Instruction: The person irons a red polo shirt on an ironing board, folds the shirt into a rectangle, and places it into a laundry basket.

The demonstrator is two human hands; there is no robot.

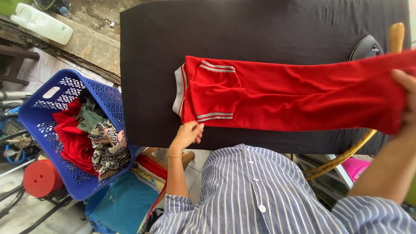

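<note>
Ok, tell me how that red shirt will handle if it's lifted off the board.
The red shirt is probably floppy: it sags between the left hand and the right hand. It looks light, since fingertips alone hold it. Its fold would likely fall open, as only the black board supports it.

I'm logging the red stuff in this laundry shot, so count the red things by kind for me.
Red shirt on the black ironing surface, held by the left hand and right hand: 1
Red garment in the blue basket: 1
Red round container on the floor: 1
Total: 3
</note>
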